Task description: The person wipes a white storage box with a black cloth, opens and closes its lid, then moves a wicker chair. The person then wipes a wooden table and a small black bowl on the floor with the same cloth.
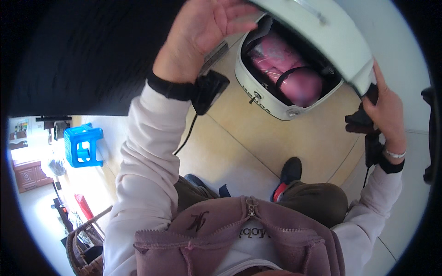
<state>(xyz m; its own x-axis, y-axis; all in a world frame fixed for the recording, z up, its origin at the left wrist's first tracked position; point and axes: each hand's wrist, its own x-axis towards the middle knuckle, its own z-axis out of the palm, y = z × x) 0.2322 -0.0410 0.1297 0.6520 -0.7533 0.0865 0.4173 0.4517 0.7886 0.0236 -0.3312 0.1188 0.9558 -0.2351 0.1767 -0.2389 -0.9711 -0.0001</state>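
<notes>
In front of me a white hard-shell top box (pixel 253 100) with Honda lettering stands open, its white lid (pixel 324 38) tilted up. A key (pixel 253 99) sits in the front lock. Inside lies a pink bundle (pixel 276 51), partly in clear plastic, with a dark strap (pixel 293 70) across it; one part is blurred. My left hand (pixel 207 26) is raised beside the box's left rim, palm showing and fingers apart; whether its fingertips touch the lid cannot be told. My right hand (pixel 388 108) holds a dark, soft-looking item (pixel 361 120) against the lid's right end, one finger along the lid.
A large black surface (pixel 79 55) fills the upper left. On the left are a blue plastic stool (pixel 83 145), a wicker basket (pixel 77 248) and a wooden cabinet (pixel 32 176). Cabled black devices (pixel 209 91) are strapped at both wrists. Beige tiles (pixel 234 148) cover the floor.
</notes>
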